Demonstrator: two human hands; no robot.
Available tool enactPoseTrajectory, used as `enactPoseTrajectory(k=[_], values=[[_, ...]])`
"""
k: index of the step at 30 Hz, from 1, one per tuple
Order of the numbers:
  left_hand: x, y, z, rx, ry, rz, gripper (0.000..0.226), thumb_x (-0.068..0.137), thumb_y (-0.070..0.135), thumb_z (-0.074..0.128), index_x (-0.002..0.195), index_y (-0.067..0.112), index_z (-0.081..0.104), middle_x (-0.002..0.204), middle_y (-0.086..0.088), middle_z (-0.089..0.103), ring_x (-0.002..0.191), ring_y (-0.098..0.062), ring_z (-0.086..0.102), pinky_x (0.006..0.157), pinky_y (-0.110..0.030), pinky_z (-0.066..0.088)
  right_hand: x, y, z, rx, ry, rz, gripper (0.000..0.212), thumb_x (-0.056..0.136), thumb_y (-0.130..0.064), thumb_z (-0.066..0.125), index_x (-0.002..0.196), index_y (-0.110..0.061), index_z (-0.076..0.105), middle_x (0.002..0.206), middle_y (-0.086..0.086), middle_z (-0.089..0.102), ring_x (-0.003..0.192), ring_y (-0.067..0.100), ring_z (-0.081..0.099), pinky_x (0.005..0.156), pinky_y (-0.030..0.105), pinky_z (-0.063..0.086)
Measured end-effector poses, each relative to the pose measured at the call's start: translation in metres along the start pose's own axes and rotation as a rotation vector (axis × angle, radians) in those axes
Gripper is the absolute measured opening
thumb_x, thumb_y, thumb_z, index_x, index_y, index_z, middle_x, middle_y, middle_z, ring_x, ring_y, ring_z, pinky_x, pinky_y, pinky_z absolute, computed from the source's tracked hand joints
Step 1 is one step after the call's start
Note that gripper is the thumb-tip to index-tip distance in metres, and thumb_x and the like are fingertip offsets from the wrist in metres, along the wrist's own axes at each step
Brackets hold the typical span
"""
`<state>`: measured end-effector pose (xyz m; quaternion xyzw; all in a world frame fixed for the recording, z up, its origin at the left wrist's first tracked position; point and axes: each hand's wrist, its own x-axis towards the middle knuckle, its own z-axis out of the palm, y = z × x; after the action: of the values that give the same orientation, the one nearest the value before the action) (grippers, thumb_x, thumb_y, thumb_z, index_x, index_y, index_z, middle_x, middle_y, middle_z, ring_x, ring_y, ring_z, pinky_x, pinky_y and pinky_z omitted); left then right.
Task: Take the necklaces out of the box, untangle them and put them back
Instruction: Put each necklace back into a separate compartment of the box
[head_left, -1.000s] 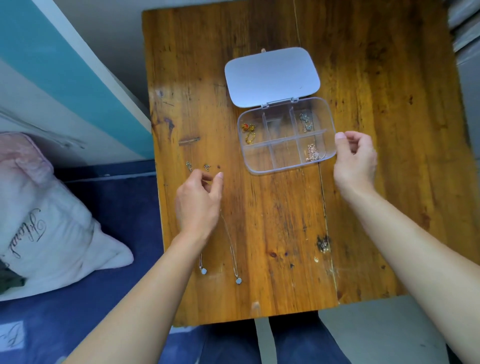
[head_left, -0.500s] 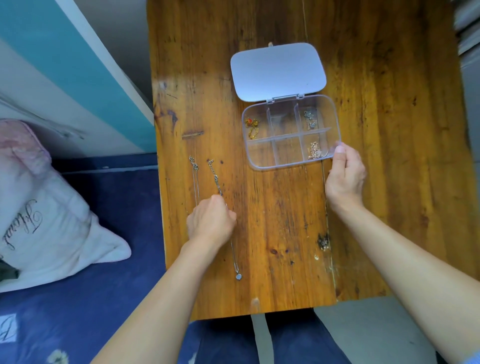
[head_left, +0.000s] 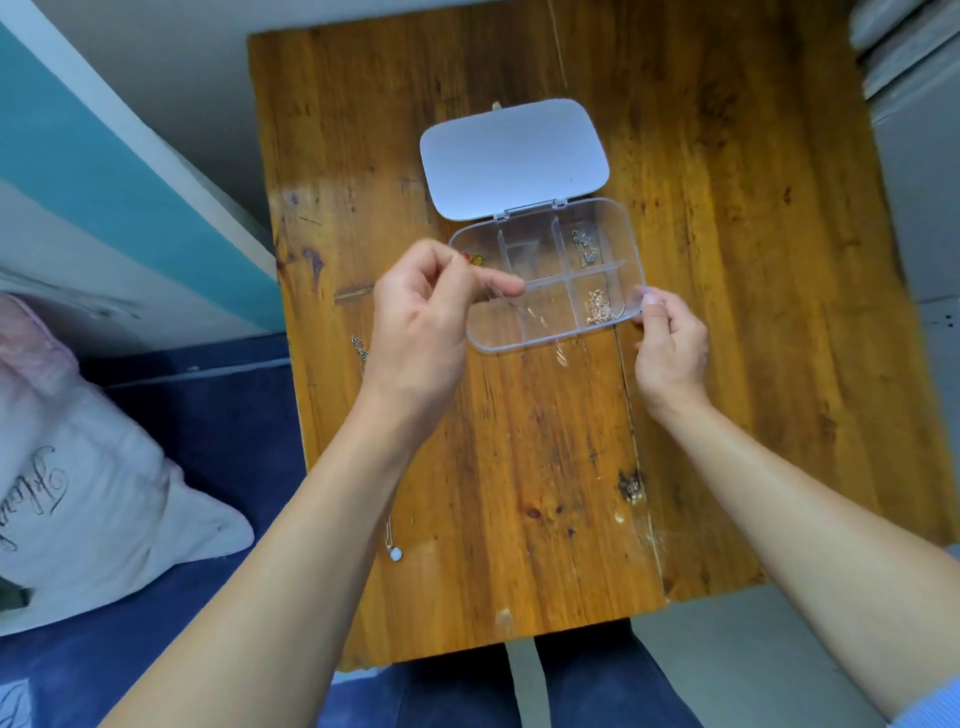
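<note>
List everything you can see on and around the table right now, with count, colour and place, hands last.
table: one, brown wood, fills the middle of the view
box: one, clear plastic with six compartments, open, on the far middle of the table
lid: one, white, hinged back flat behind the box
jewellery in box: three small piles; red and gold far left compartment, silver far right, gold near right
held chain: one, thin, silver, hanging over the box's near row
necklace on table: one, silver with a pale pendant, near the left edge, partly hidden by the left arm
pillow: one, pale pink, left of the table
left hand: pinching the chain above the box
right hand: gripping the box's near right corner
</note>
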<state>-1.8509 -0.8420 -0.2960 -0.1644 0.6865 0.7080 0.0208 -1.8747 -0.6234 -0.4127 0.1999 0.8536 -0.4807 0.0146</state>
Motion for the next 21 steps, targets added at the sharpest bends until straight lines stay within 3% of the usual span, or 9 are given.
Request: enactPoseTrajectory(k=[2,4,12,21], values=[[0.017,0.011,0.01,-0.124,-0.002,-0.015,0.014,0.088,0.007,0.04,0.081,0.005,0.052,0.067,-0.008,0.073,0.087,-0.032,0.072,0.09,-0.045,0.055,0.002,-0.001,-0.002,0.046,-0.006,0.035,0.031,0.101,-0.02,0.043,0.118,-0.008,0.066,0.114,0.01,0.067,0.108,0.025,0.061,0.092,0.048,0.051],[0.033,0.019,0.019,-0.248,-0.017,-0.075,0.016,0.088,0.006,0.038,0.089,0.0,0.053,0.062,-0.009,0.07,0.082,-0.035,0.071,0.087,-0.043,0.057,0.004,-0.002,-0.002,0.081,-0.009,0.064,0.03,0.1,-0.018,0.044,0.115,-0.008,0.067,0.11,0.007,0.068,0.106,0.025,0.062,0.09,0.048,0.051],[0.064,0.018,0.043,-0.455,0.039,-0.313,0.014,0.089,0.006,0.041,0.077,0.007,0.048,0.052,-0.006,0.053,0.052,-0.025,0.06,0.072,-0.04,0.058,0.009,0.0,0.001,0.152,0.017,0.123,0.024,0.096,-0.017,0.049,0.107,-0.012,0.07,0.1,0.002,0.069,0.098,0.019,0.062,0.085,0.046,0.051],[0.066,-0.009,0.061,-0.512,0.086,-0.487,0.016,0.089,0.009,0.043,0.073,0.011,0.044,0.056,-0.005,0.04,0.048,-0.02,0.046,0.066,-0.035,0.055,0.01,0.002,-0.002,0.123,-0.004,0.105,0.024,0.095,-0.019,0.051,0.106,-0.013,0.071,0.1,0.002,0.071,0.094,0.017,0.063,0.083,0.044,0.054]])
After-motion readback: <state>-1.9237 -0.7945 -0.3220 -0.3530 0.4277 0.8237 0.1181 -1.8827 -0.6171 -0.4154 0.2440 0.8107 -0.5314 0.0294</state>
